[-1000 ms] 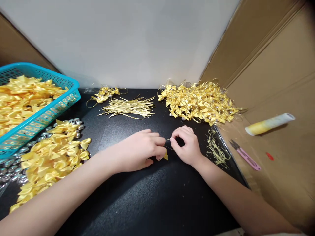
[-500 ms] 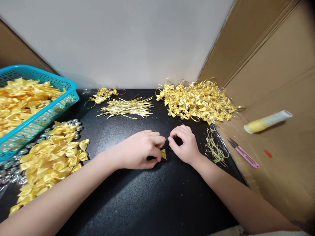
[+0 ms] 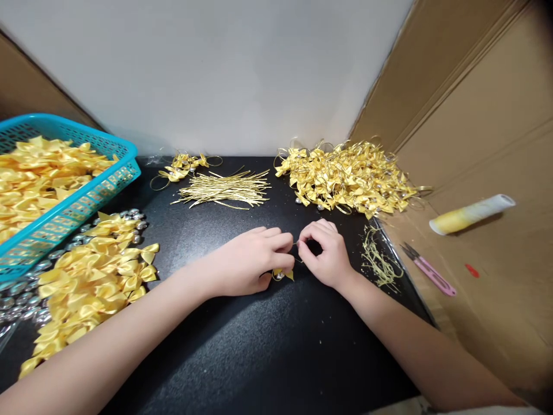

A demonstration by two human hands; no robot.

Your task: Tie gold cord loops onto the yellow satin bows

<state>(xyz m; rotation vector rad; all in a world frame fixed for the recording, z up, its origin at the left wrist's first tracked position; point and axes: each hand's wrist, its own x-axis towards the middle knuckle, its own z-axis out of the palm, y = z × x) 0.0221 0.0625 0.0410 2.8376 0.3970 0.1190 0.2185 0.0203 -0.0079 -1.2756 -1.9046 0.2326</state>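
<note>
Black counter [image 3: 259, 357]; turquoise basket [image 3: 128, 153] at left, seemingly for easy reach. Left hand [image 3: 254, 262] curled, right hand [image 3: 326, 251] closed in a pinch; under left fingers [image 3: 283, 241], yellow beaded bow [image 3: 290, 276]; between hands, gold cord [image 3: 295, 244], gripped by both, apparently for tension.

The head camera looks forward, down over the table [image 3: 242, 357].
</note>
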